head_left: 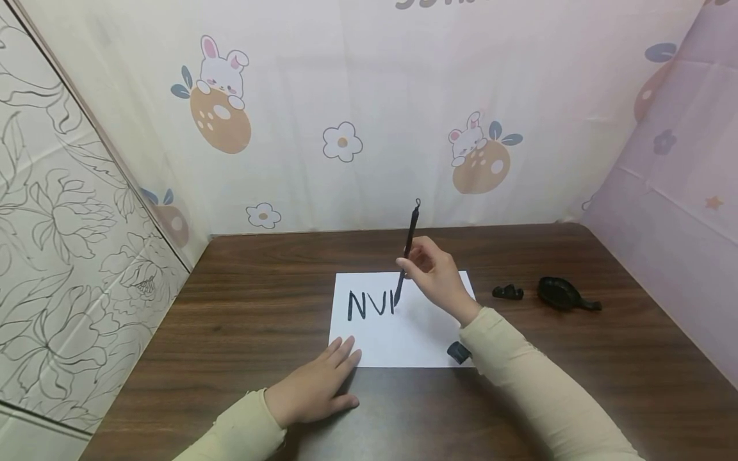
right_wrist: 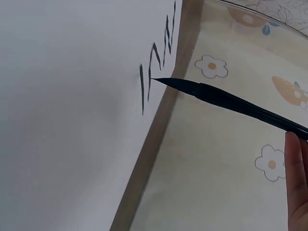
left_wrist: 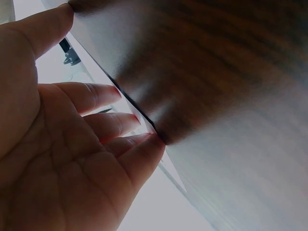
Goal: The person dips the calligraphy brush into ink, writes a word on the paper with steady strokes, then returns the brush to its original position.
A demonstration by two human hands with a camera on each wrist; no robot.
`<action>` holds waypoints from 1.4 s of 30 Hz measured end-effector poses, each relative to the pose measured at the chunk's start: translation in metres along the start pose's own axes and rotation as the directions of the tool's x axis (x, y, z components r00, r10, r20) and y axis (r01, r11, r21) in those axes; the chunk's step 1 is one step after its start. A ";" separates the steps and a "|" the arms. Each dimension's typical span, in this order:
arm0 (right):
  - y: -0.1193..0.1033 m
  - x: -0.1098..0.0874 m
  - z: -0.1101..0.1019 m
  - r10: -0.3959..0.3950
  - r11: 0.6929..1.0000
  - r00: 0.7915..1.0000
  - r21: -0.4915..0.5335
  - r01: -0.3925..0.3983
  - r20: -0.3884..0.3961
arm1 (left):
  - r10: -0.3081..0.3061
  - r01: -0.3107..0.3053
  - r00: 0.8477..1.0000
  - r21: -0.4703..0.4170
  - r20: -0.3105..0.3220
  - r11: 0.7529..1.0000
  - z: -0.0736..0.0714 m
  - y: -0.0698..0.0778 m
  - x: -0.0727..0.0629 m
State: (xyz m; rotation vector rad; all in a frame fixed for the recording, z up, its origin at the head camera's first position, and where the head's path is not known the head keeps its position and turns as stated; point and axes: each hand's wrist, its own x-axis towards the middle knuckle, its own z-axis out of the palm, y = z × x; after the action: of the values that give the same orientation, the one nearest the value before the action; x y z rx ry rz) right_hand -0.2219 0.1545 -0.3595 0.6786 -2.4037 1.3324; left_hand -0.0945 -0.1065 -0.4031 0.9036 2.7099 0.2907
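My right hand pinches a black calligraphy brush with a loop at its top, held nearly upright. The brush tip is beside the last stroke on a white sheet of paper; whether it touches cannot be told. Black strokes reading N, V and an upright line stand on the sheet's upper left. In the right wrist view the brush lies across the picture, with fingers at its shaft. My left hand rests with extended fingers on the sheet's lower left corner, thumb on the table.
A small black block sits on the sheet's lower right, by my right sleeve. Right of the paper are a black brush rest and a black pan-shaped dish with a handle. A patterned curtain hangs behind the brown wooden table.
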 end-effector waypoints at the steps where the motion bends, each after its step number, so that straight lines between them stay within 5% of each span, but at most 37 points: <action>1: 0.000 0.001 -0.002 -0.004 1.000 1.000 -0.006 0.004 -0.014 | 0.000 0.000 1.000 0.001 -0.001 1.000 0.000 0.000 0.000; 21: 0.019 0.010 -0.002 -0.033 0.997 0.995 -0.073 0.027 -0.093 | -0.003 0.003 1.000 0.011 -0.003 1.000 0.001 0.001 0.000; 42: 0.019 0.006 0.004 0.033 0.996 0.999 -0.082 -0.035 -0.028 | -0.007 0.007 1.000 0.020 0.000 1.000 0.000 0.001 0.000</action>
State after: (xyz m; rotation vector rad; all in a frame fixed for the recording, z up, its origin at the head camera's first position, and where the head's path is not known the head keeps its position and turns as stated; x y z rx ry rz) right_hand -0.2372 0.1583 -0.3717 0.5971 -2.4445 1.2398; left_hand -0.0935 -0.1056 -0.4031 0.8996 2.7199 0.2627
